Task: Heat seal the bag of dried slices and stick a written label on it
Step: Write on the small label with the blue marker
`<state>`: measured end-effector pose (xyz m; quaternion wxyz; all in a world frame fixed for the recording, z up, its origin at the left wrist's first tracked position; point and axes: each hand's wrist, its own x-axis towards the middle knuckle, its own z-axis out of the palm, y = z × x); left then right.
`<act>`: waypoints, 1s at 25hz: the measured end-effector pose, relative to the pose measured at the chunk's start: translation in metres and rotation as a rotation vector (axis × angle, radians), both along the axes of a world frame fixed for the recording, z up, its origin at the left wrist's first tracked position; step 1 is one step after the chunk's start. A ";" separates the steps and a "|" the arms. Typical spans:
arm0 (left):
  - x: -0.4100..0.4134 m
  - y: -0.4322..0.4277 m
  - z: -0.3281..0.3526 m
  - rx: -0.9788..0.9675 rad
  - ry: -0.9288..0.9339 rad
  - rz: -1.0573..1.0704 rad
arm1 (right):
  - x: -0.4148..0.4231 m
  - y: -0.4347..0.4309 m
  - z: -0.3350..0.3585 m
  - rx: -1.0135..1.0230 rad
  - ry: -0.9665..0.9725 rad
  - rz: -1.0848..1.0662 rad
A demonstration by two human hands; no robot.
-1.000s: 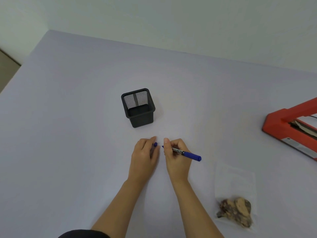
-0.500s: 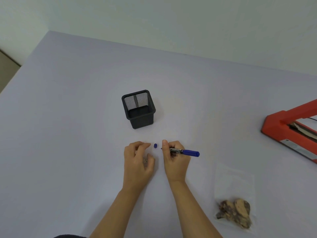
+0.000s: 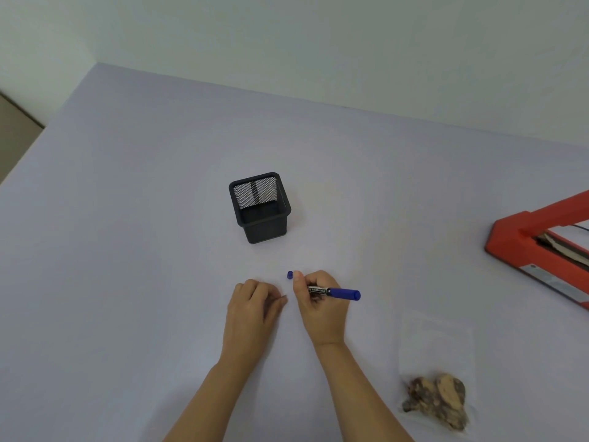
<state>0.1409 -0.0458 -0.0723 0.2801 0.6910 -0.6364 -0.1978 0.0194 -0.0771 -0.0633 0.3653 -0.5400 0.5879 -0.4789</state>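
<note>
Gripping a blue plastic marker pen (image 3: 334, 293) to write, the right hand (image 3: 320, 311) sits three o'clock of the curled left hand (image 3: 253, 311), hold unclear.

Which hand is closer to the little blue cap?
Right. The right hand, holding the marker, is right beside the cap; the left hand lies farther off, to its left.

The lilac table (image 3: 127, 250) carries a black mesh holder (image 3: 261, 215) near its middle, a blue cap (image 3: 289, 275) toward the front edge, a red heat sealer (image 3: 510, 247) at the right edge (partly cut off), and a bag of dried slices (image 3: 436, 362) front right.
</note>
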 end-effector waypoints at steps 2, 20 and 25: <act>0.002 -0.004 0.003 0.008 0.008 -0.014 | 0.000 0.000 -0.001 -0.019 0.020 0.007; 0.023 -0.002 0.005 0.019 0.111 -0.118 | 0.006 0.002 0.001 0.019 0.041 0.163; 0.029 -0.004 0.005 0.058 0.133 -0.162 | 0.006 0.001 -0.001 0.036 0.052 0.238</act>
